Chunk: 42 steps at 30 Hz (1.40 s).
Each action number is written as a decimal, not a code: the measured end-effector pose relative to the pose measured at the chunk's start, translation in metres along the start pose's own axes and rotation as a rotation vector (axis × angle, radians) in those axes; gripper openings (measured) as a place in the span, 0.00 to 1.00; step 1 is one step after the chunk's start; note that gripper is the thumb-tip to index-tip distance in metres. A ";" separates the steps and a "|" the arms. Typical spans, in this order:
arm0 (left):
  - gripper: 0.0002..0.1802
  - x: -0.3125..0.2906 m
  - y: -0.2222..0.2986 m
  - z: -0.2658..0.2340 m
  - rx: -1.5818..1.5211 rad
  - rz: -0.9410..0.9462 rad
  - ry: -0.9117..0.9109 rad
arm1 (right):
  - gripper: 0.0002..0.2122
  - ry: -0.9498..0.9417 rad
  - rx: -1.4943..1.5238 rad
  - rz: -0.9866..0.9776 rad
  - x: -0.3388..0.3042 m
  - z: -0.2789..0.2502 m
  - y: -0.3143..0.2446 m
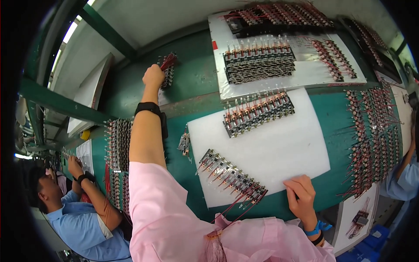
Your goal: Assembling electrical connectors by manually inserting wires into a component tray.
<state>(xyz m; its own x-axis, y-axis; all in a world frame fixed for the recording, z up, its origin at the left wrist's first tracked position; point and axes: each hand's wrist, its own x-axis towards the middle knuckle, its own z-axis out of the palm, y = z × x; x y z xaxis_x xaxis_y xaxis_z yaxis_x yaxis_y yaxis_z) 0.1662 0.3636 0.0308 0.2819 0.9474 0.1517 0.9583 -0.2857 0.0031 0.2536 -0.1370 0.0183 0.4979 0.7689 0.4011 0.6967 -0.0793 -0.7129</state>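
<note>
My left hand (153, 77) reaches far to the left, its fingers curled closed at a cluster of small circuit boards with red wires (169, 70); the wires stick out beyond the fist, and the fingertips are hidden. My right hand (301, 195) rests at the near right edge of a white foam sheet (279, 146), thumb and index finger apart, holding nothing. Across the sheet's near left lies a slanted row of circuit boards (231, 177) with clear bulb-like parts and red wires at one end. Another joined row of boards (259, 112) lies at its far side.
A white panel (257, 91) behind the foam bears stacked boards (259, 65). Many wired boards (371, 131) cover the bench at right, and more stacks (118, 144) stand left. A green beam (65, 100) crosses at left. A co-worker in blue (80, 222) sits left.
</note>
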 end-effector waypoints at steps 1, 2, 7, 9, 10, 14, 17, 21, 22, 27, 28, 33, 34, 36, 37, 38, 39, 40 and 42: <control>0.14 0.000 0.001 0.002 0.006 0.010 -0.007 | 0.06 0.009 -0.011 0.010 0.000 0.000 0.001; 0.14 0.000 0.003 0.003 0.012 0.022 -0.013 | 0.06 -0.001 -0.010 0.006 -0.001 0.001 0.001; 0.16 -0.002 0.006 0.000 -0.062 -0.041 -0.019 | 0.05 0.016 0.005 -0.015 -0.002 0.003 0.005; 0.17 0.000 0.006 -0.007 -0.085 -0.067 -0.008 | 0.05 0.033 0.013 -0.014 -0.005 0.002 0.006; 0.18 0.002 0.005 -0.013 -0.100 -0.073 0.008 | 0.05 0.029 0.015 -0.021 -0.006 0.000 0.005; 0.17 0.005 0.001 -0.049 -0.141 0.059 0.067 | 0.05 0.047 0.029 -0.038 -0.005 0.000 0.010; 0.16 -0.005 -0.008 -0.083 -0.302 0.316 0.154 | 0.05 0.065 0.066 -0.078 -0.006 0.002 0.011; 0.12 -0.070 0.040 -0.132 -0.476 0.540 -0.039 | 0.05 0.048 0.078 -0.111 -0.011 0.003 0.015; 0.11 -0.099 0.060 -0.139 -0.541 0.580 -0.070 | 0.05 0.049 0.063 -0.115 -0.011 0.002 0.017; 0.10 -0.156 0.100 -0.118 -0.575 0.759 -0.123 | 0.04 0.052 0.056 -0.153 -0.014 0.004 0.014; 0.10 -0.168 0.107 -0.114 -0.531 0.771 -0.131 | 0.04 0.055 0.060 -0.155 -0.014 0.004 0.014; 0.11 -0.199 0.132 -0.102 -0.385 0.880 -0.178 | 0.04 0.055 0.065 -0.146 -0.016 0.003 0.015; 0.11 -0.200 0.133 -0.099 -0.384 0.888 -0.180 | 0.04 0.054 0.066 -0.147 -0.016 0.002 0.015; 0.12 -0.200 0.133 -0.091 -0.383 0.927 -0.176 | 0.04 0.052 0.064 -0.148 -0.016 0.002 0.015; 0.13 -0.201 0.137 -0.088 -0.385 0.957 -0.179 | 0.04 0.062 0.053 -0.133 -0.016 0.000 0.016; 0.13 -0.201 0.138 -0.086 -0.392 0.977 -0.187 | 0.04 0.068 0.071 -0.143 -0.016 0.001 0.017; 0.12 -0.201 0.136 -0.082 -0.362 0.995 -0.170 | 0.04 0.075 0.077 -0.151 -0.017 0.002 0.018; 0.12 -0.201 0.134 -0.079 -0.335 1.013 -0.151 | 0.04 0.081 0.081 -0.159 -0.018 0.002 0.020; 0.11 -0.192 0.124 -0.069 -0.339 1.017 -0.149 | 0.04 0.092 0.066 -0.151 -0.018 0.003 0.019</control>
<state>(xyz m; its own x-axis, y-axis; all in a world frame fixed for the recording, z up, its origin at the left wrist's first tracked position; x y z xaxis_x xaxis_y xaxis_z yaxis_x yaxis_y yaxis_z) 0.2273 0.1365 0.0707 0.9626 0.2448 0.1161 0.2153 -0.9513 0.2207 0.2563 -0.1508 -0.0042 0.4375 0.7074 0.5551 0.7334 0.0765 -0.6755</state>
